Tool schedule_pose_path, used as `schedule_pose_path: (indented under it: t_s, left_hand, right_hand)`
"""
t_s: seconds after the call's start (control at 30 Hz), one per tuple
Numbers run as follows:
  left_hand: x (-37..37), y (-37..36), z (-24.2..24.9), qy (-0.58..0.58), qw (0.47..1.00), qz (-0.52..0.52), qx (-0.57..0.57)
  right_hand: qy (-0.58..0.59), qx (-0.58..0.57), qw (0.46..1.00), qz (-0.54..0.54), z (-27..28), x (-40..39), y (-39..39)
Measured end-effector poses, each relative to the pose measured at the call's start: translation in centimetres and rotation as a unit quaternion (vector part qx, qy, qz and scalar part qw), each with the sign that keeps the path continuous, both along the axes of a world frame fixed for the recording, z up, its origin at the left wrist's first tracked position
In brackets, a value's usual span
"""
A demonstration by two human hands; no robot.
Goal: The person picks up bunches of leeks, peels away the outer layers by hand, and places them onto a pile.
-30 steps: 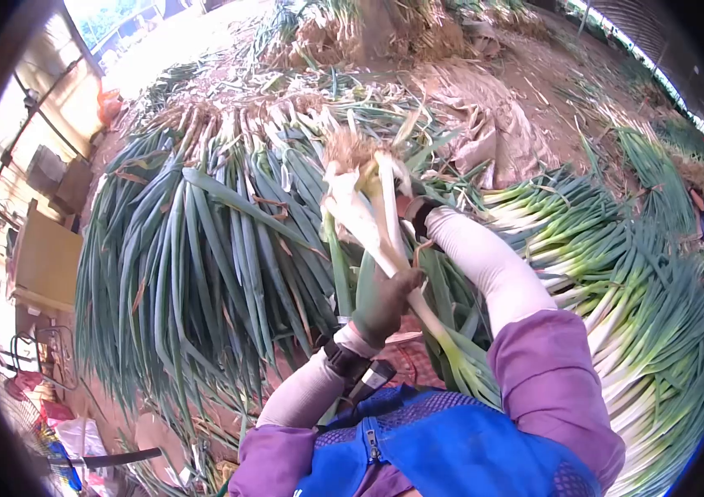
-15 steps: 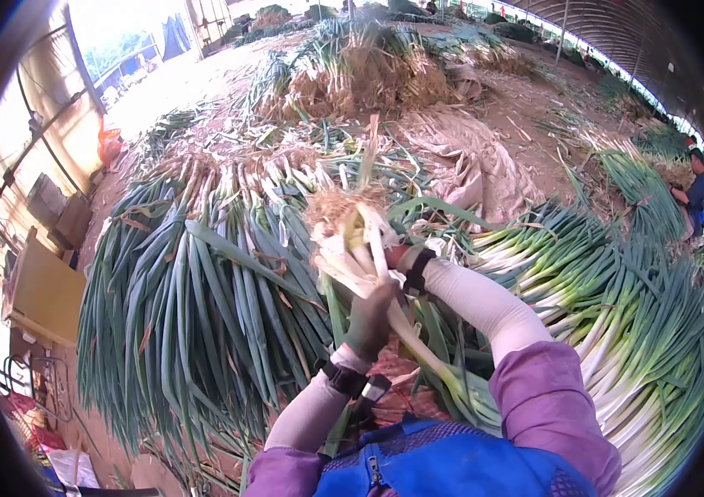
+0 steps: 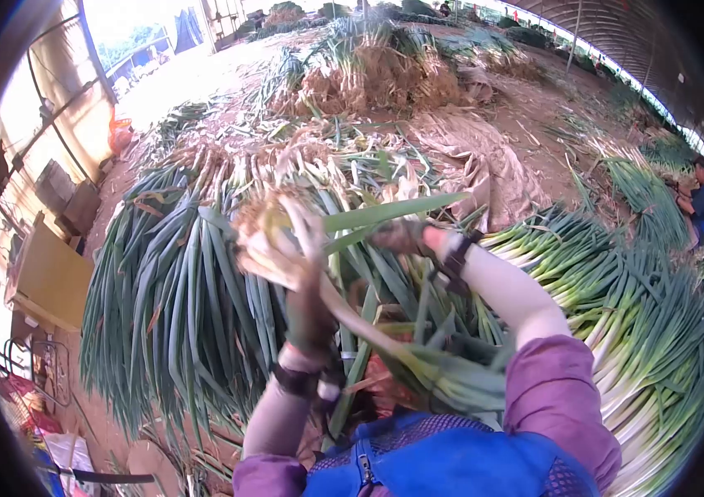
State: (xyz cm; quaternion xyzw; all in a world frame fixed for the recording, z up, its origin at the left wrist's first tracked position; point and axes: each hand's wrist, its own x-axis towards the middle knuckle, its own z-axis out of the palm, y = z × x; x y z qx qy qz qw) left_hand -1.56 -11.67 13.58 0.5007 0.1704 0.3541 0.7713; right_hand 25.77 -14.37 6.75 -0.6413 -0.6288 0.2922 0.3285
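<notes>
Gloved and closed, my left hand (image 3: 311,311) grips a few green onions (image 3: 368,331) by their white stalks. Their shaggy roots point up and to the left, and their green leaves trail down to the right across my front. My right hand (image 3: 402,237) is to the right of the roots, with its fingers bent around a loose green leaf (image 3: 393,212). Motion blurs the roots and my left hand. Under and left of my hands lies a broad pile of green onions (image 3: 195,282), roots toward the back.
Cleaned onions with white stalks (image 3: 617,331) lie in a row on the right. Behind are a crumpled beige cloth (image 3: 493,166) and a heap of rooted onions (image 3: 368,70). A person (image 3: 702,199) is at the far right. A yellow board (image 3: 52,277) stands left.
My left hand has moved left and slightly down with the onions. My right hand has come away from the stalks, and a long green leaf now stretches beside it.
</notes>
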Motion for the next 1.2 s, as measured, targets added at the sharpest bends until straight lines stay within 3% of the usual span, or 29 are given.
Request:
schedule_pose_path:
  t_s: [0.03,0.07,0.1,0.17,0.27,0.3,0.37,0.43,0.47,0.57,0.67,0.73,0.83,0.93,1.03,1.13,1.2]
  left_hand:
    - [0.1,0.2,2.3,0.014,0.992,0.021,-0.122]
    - [0.4,3.7,-1.5,0.019,0.998,0.046,-0.033]
    - [0.2,3.7,-1.9,0.067,0.996,0.036,-0.038]
    - [-0.4,3.4,-3.0,0.098,0.995,0.002,-0.013]
    - [-2.2,2.2,-4.9,-0.007,0.994,-0.092,-0.057]
    - [-2.5,1.7,-4.6,-0.033,0.99,-0.105,-0.086]
    - [-3.4,3.5,-8.8,-0.082,0.979,-0.165,-0.088]
    - [-3.8,3.3,-7.8,0.039,0.983,-0.145,0.109]
    - [-3.8,3.2,-8.2,0.042,0.985,-0.136,0.098]
    - [-2.8,2.7,-7.9,-0.03,0.987,-0.101,-0.123]
    - [-2.4,0.8,-5.3,-0.081,0.974,-0.122,-0.175]
    - [-2.2,0.8,-6.1,-0.118,0.952,-0.149,-0.239]
    - [-2.4,1.4,-8.1,-0.075,0.96,-0.134,-0.235]
    - [-2.4,1.3,-7.5,0.008,0.977,-0.057,-0.205]
    - [-2.2,0.7,-6.6,-0.015,0.981,-0.083,-0.172]
    - [-2.0,1.5,-6.7,0.066,0.993,-0.07,-0.068]
    - [-1.7,0.6,-6.6,0.043,0.994,-0.015,-0.103]
  right_hand:
    - [0.132,-0.092,0.987,0.011,2.6,-4.0,-2.9]
    - [0.261,-0.185,0.947,0.023,4.2,-7.3,-5.2]
    - [0.443,-0.226,0.857,0.134,1.8,-8.6,-5.9]
    - [0.533,-0.224,0.797,0.174,-0.9,-10.4,-6.8]
    - [0.272,-0.1,0.957,-0.012,-1.9,-12.4,-7.8]
    - [0.345,-0.137,0.928,-0.039,-0.5,-12.3,-8.2]
    - [0.262,-0.085,0.958,-0.078,1.9,-13.1,-8.8]
    - [0.208,-0.038,0.972,-0.106,3.5,-13.5,-9.3]
    - [0.209,-0.034,0.97,-0.118,4.3,-13.9,-9.6]
    - [0.196,-0.038,0.97,-0.136,5.5,-14.4,-10.3]
    - [0.278,-0.104,0.95,-0.095,3.8,-14.4,-10.0]
    - [0.228,-0.097,0.964,-0.096,3.4,-14.4,-10.3]
    - [0.133,-0.026,0.974,-0.181,5.0,-14.9,-11.0]
    - [0.16,0.057,0.967,-0.191,8.0,-14.8,-11.5]
    - [0.128,-0.071,0.969,-0.199,6.0,-14.7,-11.0]
    - [-0.033,-0.181,0.969,-0.164,5.3,-17.5,-12.4]
    - [-0.117,-0.152,0.972,-0.134,3.9,-18.3,-13.7]
